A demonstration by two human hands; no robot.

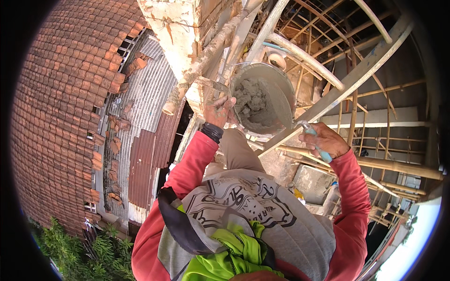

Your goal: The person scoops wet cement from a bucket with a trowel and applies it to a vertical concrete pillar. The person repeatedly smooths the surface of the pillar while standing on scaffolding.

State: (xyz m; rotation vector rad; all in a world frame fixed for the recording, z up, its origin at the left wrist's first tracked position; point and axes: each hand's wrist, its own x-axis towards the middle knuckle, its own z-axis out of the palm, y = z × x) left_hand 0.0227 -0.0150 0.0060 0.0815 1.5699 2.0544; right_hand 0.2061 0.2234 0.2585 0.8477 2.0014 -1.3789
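A dark round bucket (291, 86) of wet grey mortar (253, 100) stands in front of me among the poles. On its left rim, my left hand (219, 112) has its fingers closed, partly hidden by the hand itself. My right hand (326, 140) is wrapped round the pale blue-green handle of a trowel (309, 129) at the bucket's lower right. The trowel's metal neck points to the bucket; I cannot clearly tell its blade from the grey mortar. The mortar is lumpy on the left and smoother on the right.
A rough wooden pole (201, 63) runs past a wall corner (171, 35). A thick plank (342, 91) and several bamboo poles (398, 168) cross at right, with a drop between them. Far below at left lie a tiled roof (65, 103) and corrugated sheets (145, 107).
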